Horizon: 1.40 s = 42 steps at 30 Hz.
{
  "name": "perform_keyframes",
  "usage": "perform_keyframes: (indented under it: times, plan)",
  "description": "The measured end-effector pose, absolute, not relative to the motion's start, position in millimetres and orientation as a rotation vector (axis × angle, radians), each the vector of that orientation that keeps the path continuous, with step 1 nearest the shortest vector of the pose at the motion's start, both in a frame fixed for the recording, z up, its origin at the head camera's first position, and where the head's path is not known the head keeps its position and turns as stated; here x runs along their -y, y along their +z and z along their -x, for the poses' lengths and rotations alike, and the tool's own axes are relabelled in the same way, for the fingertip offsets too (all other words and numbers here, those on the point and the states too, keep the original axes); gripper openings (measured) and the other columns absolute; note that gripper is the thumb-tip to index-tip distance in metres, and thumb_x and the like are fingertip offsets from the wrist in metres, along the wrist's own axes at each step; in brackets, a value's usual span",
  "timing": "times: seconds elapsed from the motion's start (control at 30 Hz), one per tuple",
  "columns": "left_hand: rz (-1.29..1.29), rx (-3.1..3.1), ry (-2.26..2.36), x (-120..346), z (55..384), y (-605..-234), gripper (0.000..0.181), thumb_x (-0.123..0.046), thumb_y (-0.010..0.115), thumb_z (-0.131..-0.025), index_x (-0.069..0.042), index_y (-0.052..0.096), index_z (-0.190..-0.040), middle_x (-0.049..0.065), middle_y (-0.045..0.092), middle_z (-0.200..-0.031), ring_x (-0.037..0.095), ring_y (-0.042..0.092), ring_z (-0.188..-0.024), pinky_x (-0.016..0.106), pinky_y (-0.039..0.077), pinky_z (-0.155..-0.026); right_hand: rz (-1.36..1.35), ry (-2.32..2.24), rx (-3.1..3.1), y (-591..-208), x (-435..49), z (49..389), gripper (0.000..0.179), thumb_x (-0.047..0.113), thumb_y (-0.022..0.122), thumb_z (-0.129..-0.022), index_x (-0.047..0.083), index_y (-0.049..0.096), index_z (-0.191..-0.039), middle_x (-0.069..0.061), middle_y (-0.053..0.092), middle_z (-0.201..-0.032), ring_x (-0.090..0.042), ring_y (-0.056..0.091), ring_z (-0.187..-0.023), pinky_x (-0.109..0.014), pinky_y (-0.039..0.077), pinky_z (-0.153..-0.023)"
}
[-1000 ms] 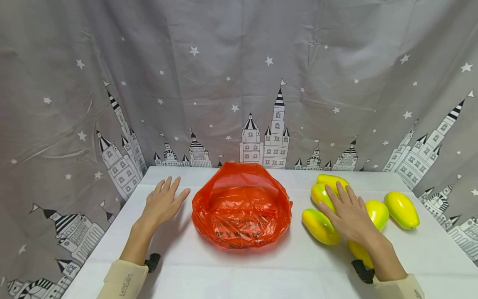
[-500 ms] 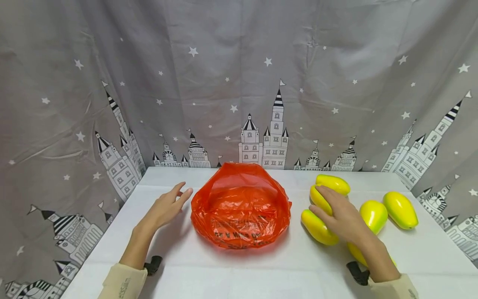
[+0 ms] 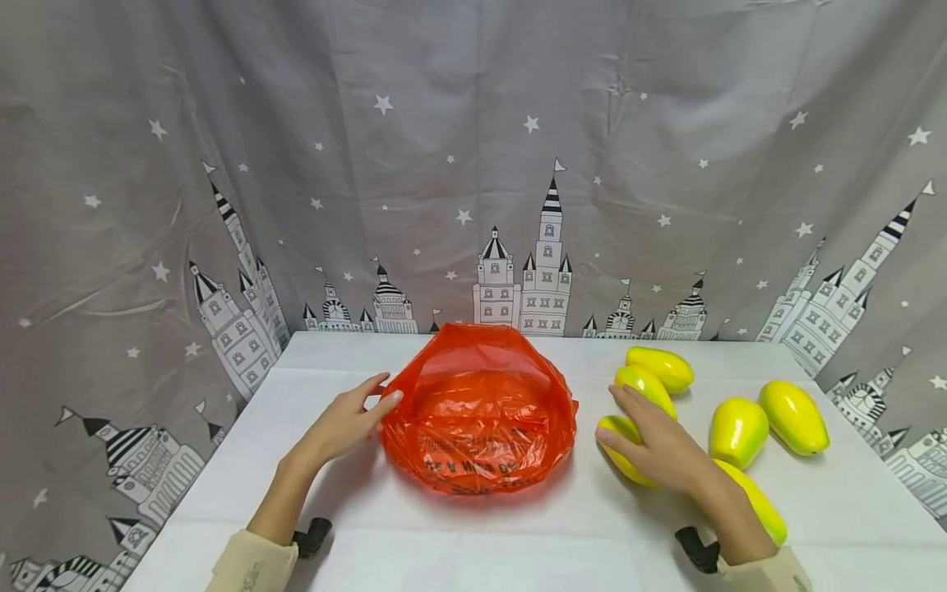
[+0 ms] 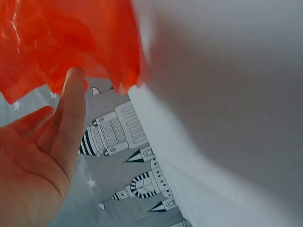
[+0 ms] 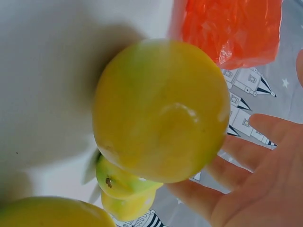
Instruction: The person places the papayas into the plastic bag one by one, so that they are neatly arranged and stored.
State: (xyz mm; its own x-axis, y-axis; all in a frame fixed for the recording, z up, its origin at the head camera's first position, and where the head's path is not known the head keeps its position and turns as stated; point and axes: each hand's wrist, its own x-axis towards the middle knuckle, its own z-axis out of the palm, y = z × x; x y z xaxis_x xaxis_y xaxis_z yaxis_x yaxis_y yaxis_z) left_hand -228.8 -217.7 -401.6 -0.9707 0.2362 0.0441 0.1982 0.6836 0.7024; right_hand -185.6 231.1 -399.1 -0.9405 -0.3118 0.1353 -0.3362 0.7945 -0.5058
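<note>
A red plastic bag [image 3: 481,436] with black lettering stands with its mouth spread wide in the middle of the table. At its left rim is my left hand [image 3: 336,423], thumb and fingers extended; in the left wrist view, a fingertip overlaps the bag [image 4: 80,33], and firm contact is hard to judge. My right hand [image 3: 669,452] hovers with straight fingers over the nearest-left yellow-green mango [image 3: 625,471], partly hiding it. The right wrist view shows that mango [image 5: 161,113] large, beside the spread right hand [image 5: 260,175], not gripped.
Two mangoes, one upper [image 3: 661,367] and one just below it [image 3: 646,390], lie beyond the right hand. Others lie to its right: a middle mango [image 3: 738,432], a far-right mango [image 3: 795,418] and a mango [image 3: 758,501] partly behind the forearm. A grey castle-print curtain [image 3: 414,164] backs the white table.
My left hand has moved right to the bag's left rim. The right hand has shifted left and nearer to me, over the nearest-left mango. Bag and mangoes look unmoved.
</note>
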Motion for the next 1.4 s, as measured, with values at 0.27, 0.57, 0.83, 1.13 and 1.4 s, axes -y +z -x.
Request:
perform_keyframes:
  times: [0.27,0.57,0.83,1.13,1.4]
  plan:
    - [-0.383,-2.875,1.229,214,229,-407,0.049,-0.036,0.058,-0.100,-0.001,0.057,-0.134,0.017,0.064,-0.122,0.020,0.066,-0.077,0.032,0.054,-0.065,-0.528,0.851,2.982,-404,-230,182,0.086,0.056,0.060,-0.092,0.003,0.031,-0.153,-0.021,0.026,-0.158,-0.043,0.027,-0.142,-0.064,0.024,-0.111]
    - [-0.418,-2.952,1.198,212,224,-407,0.041,-0.030,0.055,-0.102,0.002,0.064,-0.126,0.017,0.066,-0.120,0.032,0.065,-0.102,0.047,0.055,-0.085,-0.557,0.763,2.976,-413,-234,177,0.078,0.029,0.075,-0.088,-0.001,0.037,-0.149,-0.025,0.031,-0.154,-0.046,0.036,-0.135,-0.063,0.030,-0.108]
    - [-0.412,-3.007,1.187,212,224,-407,0.036,-0.024,0.055,-0.102,0.002,0.066,-0.124,0.017,0.068,-0.116,0.025,0.068,-0.090,0.037,0.057,-0.073,-0.509,0.722,2.999,-413,-236,176,0.075,0.020,0.078,-0.085,-0.007,0.040,-0.143,-0.031,0.044,-0.140,-0.043,0.048,-0.120,-0.061,0.037,-0.103]
    - [-0.337,-3.014,1.200,212,223,-408,0.031,-0.022,0.057,-0.101,0.002,0.070,-0.117,0.014,0.072,-0.100,0.015,0.065,-0.067,0.029,0.053,-0.058,-0.471,0.705,3.045,-412,-235,176,0.076,0.024,0.077,-0.086,-0.005,0.039,-0.145,-0.030,0.044,-0.141,-0.044,0.046,-0.123,-0.062,0.035,-0.104]
    - [-0.297,-3.025,1.237,211,224,-410,0.027,-0.023,0.058,-0.100,-0.003,0.074,-0.108,0.007,0.072,-0.086,0.015,0.066,-0.064,0.028,0.052,-0.057,-0.467,0.714,3.051,-412,-237,176,0.073,0.024,0.076,-0.087,-0.004,0.041,-0.145,-0.027,0.043,-0.144,-0.044,0.045,-0.126,-0.062,0.034,-0.105]
